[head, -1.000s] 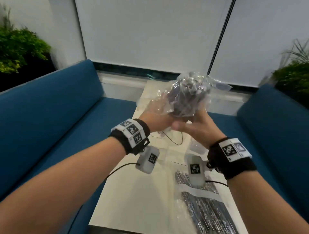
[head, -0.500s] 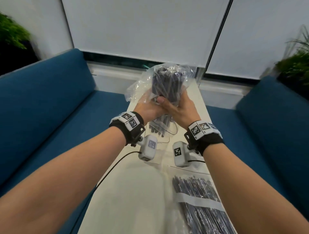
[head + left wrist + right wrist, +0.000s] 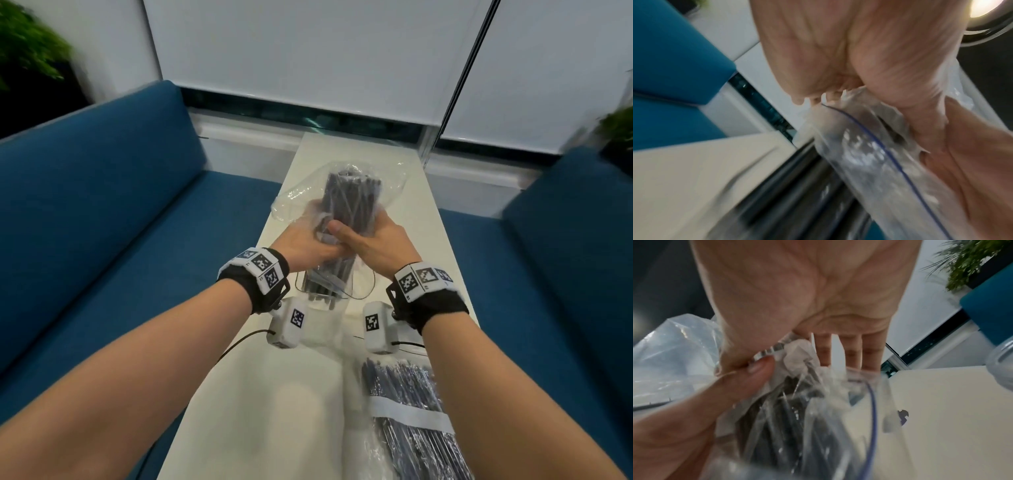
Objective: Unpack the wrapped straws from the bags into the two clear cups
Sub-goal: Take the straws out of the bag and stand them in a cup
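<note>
A bundle of dark wrapped straws (image 3: pixel 344 200) stands upright, its upper part still inside a crumpled clear bag (image 3: pixel 294 202). My left hand (image 3: pixel 306 243) and right hand (image 3: pixel 371 240) both grip the bundle at its middle, through the plastic. The straws' lower ends (image 3: pixel 781 421) reach down into a clear cup (image 3: pixel 346 293) with a thin blue line at its rim (image 3: pixel 872 402), on the white table (image 3: pixel 274 394). In the left wrist view my left hand (image 3: pixel 838 56) is closed on the bag above the cup (image 3: pixel 869 154). A second clear cup (image 3: pixel 1001 356) shows at the right edge.
A second bag of dark straws with a white band (image 3: pixel 411 414) lies on the table's near right. Blue sofas (image 3: pixel 102 222) (image 3: pixel 555 267) flank the narrow table. Potted plants (image 3: pixel 27 51) stand in both far corners. A white blind covers the window (image 3: pixel 308 61) behind.
Both hands have come down and towards me with the bundle. The straws, held high in the air before, now stand with their lower ends inside the cup.
</note>
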### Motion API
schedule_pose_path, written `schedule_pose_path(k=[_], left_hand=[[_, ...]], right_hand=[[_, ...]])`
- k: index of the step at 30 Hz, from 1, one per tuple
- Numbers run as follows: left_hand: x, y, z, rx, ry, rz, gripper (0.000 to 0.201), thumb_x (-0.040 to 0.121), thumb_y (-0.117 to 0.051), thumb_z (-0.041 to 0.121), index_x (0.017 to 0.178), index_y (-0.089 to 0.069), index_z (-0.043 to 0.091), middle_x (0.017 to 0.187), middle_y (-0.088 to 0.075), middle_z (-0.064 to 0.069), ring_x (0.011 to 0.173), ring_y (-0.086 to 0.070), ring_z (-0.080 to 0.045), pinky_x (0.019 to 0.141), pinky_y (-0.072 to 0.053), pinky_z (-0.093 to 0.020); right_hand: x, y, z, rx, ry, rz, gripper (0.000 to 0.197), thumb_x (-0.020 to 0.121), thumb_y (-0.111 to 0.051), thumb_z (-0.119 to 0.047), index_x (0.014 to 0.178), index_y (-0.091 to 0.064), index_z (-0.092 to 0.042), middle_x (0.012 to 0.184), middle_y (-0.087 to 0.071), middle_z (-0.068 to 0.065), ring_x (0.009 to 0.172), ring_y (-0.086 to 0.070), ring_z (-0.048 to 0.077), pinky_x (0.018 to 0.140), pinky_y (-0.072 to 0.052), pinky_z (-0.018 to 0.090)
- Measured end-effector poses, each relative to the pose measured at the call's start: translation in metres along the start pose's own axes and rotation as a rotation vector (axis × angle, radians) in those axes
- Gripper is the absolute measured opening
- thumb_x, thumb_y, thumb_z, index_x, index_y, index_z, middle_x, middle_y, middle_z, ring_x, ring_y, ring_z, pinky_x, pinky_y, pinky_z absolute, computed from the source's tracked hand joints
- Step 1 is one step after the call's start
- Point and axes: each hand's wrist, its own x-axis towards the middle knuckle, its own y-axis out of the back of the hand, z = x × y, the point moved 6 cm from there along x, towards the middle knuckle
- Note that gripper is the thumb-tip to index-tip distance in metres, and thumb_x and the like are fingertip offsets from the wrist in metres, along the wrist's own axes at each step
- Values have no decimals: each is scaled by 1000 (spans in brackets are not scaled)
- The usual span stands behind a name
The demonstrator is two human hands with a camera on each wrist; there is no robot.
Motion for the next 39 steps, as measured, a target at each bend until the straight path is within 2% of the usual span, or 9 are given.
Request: schedule_pose_path(k=[5, 8, 11, 16, 20, 25, 29, 34, 39], left_hand=[[-9, 22, -4, -53, -23, -9, 87, 80, -87, 28, 151, -37, 31, 115, -70, 15, 105, -67, -2, 98, -56, -24], [-21, 29, -12, 18, -30, 28, 71, 76, -90, 29, 136, -53, 41, 121, -72, 10, 113, -68, -12, 106, -53, -43], [-25, 37, -15, -32, -50, 96, 56, 76, -89, 20, 118, -61, 46, 114, -72, 16, 108, -69, -4, 104, -54, -43], [-34, 37, -15, -47, -36, 97, 68, 75, -89, 31, 135, -59, 39, 119, -69, 19, 116, -66, -12, 107, -52, -40], [-38, 47, -5, 75, -62, 158, 57, 87, -76, 45, 140, -59, 34, 124, -68, 8, 117, -65, -15, 108, -47, -36], [-47, 50, 6, 155, -5, 134, 42, 90, -76, 33, 131, -68, 32, 113, -70, 9, 100, -68, -8, 94, -50, -27], [-55, 73, 27, 14, -148, 271, 25, 89, -75, 35, 113, -72, 41, 119, -74, 11, 110, -70, -7, 104, -53, -36], [-70, 90, 55, 63, -296, 347, 42, 80, -74, 53, 119, -66, 42, 129, -66, 4, 114, -66, -14, 102, -51, -28], [-101, 104, 53, 114, -213, 324, 47, 95, -71, 19, 137, -59, 33, 128, -64, -3, 101, -71, -18, 86, -57, -15]], right_hand=[[-6, 1, 5, -181, -2, 21, 72, 80, -64, -80, 122, -59, -22, 94, -70, -3, 86, -71, 22, 74, -57, 32], [-12, -1, 3, -269, 13, -37, 54, 87, -70, -64, 118, -71, -19, 92, -72, -1, 88, -69, 23, 71, -54, 29], [-20, 8, -17, -260, 167, 99, 30, 96, -71, -42, 107, -73, -14, 81, -60, -10, 84, -61, 19, 69, -42, 25], [-25, -3, -20, -229, 124, -49, 49, 94, -75, -32, 139, -60, -19, 119, -70, 5, 106, -64, 20, 87, -47, 25], [-31, 16, -30, -145, 161, 195, 29, 99, -68, -33, 123, -69, -17, 118, -74, 5, 100, -65, 18, 79, -46, 21], [-35, -1, -34, -386, 86, -132, 26, 100, -67, -25, 125, -73, -18, 128, -73, 5, 115, -68, 22, 96, -46, 28], [-41, 30, -57, -186, 155, 71, 33, 98, -69, -33, 129, -70, -20, 126, -75, 5, 110, -70, 20, 100, -54, 35], [-62, 55, -82, -122, 403, 343, 29, 96, -73, -31, 122, -71, -17, 121, -69, -2, 101, -63, 12, 81, -44, 13], [-97, 66, -74, -102, 458, 528, 20, 94, -75, -21, 110, -74, -9, 114, -66, 13, 90, -55, 13, 76, -36, -5]])
